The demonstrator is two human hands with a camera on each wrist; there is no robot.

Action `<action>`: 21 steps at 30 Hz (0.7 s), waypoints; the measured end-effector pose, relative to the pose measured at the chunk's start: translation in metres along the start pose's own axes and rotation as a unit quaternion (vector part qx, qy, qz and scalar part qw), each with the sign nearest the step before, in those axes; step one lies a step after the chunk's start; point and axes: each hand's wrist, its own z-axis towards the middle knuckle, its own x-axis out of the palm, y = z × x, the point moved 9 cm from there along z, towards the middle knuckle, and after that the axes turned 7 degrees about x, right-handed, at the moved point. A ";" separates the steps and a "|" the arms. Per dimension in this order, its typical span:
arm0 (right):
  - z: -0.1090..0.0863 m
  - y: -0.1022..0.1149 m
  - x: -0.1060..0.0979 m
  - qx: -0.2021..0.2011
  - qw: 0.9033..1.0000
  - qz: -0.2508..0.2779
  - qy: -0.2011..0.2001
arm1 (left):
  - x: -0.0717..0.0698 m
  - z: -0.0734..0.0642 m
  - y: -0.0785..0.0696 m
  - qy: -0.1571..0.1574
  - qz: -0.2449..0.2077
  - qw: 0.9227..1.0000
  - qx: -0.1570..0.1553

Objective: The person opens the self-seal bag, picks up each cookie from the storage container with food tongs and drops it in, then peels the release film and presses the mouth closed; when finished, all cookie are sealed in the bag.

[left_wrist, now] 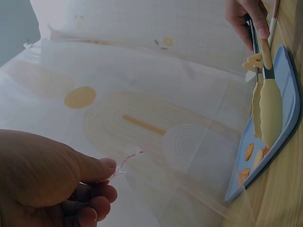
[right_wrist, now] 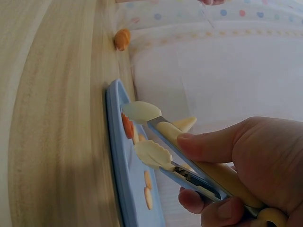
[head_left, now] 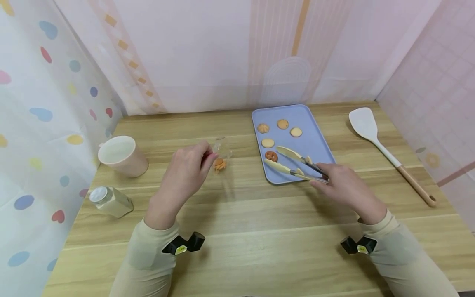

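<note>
My left hand [head_left: 187, 175] pinches the top of a clear plastic bag [head_left: 222, 147] between thumb and forefinger. In the left wrist view, the film [left_wrist: 129, 162] at those fingertips carries small red marks. Low at the bag sit brown cookies [head_left: 219, 164], overlapped by the film in the head view. My right hand [head_left: 345, 187] grips tongs [head_left: 291, 154] with cream tips and metal arms. Their tips stand apart over a blue tray [head_left: 319, 144], one on each side near a pretzel-shaped cookie [head_left: 271, 156]. Several other cookies, among them a round pale one [head_left: 268, 143], lie on the tray.
A pink cup [head_left: 128, 161] and a glass jar with a silvery lid [head_left: 113, 203] stand at the left. On the right lies a white spatula [head_left: 382, 142] with a wooden handle. Patterned sheets [head_left: 185, 57] hang behind and beside the wooden table [head_left: 259, 247].
</note>
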 end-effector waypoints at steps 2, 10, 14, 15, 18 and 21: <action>0.000 -0.001 0.001 0.002 1.000 0.000 -0.002 | 0.000 0.000 0.000 -0.001 -0.001 1.000 0.003; 0.000 -0.004 0.005 0.015 1.000 -0.009 0.000 | 0.002 0.001 0.000 0.006 -0.005 1.000 0.003; 0.001 -0.004 0.006 0.020 1.000 -0.022 -0.006 | 0.003 0.002 0.000 0.008 -0.014 1.000 0.007; 0.001 -0.004 0.006 0.021 0.999 -0.024 -0.009 | 0.003 0.002 -0.001 0.007 -0.019 1.000 0.008; 0.001 -0.003 0.005 0.023 0.999 -0.026 -0.016 | 0.004 0.003 -0.001 0.009 -0.033 0.999 0.013; 0.001 -0.003 0.005 0.027 0.999 -0.024 -0.016 | 0.005 0.003 -0.002 0.017 -0.053 0.998 0.017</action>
